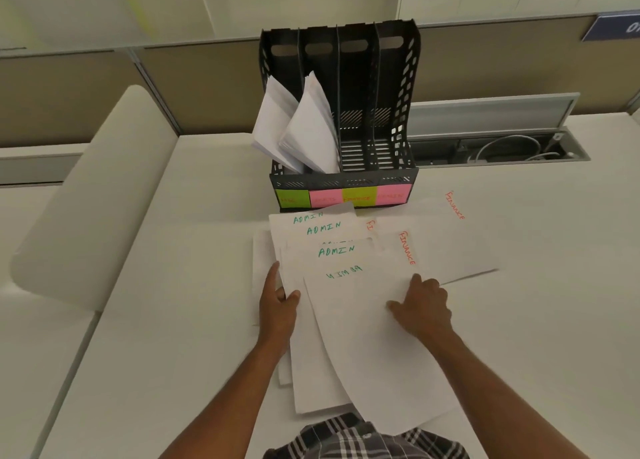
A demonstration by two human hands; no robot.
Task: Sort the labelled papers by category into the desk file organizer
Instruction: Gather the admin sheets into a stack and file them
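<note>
A black file organizer with four slots stands at the back of the white desk. Coloured sticky labels run along its front. Its two left slots hold white papers; the two right slots look empty. In front of it lies a fanned pile of ADMIN papers, written in green. FINANCE papers, written in red, lie to the right. My left hand grips the left edge of the ADMIN pile, thumb on top. My right hand presses flat on the top sheet.
A padded divider juts out at the left of the desk. An open cable tray with wires sits behind the organizer on the right. A partition wall runs along the back.
</note>
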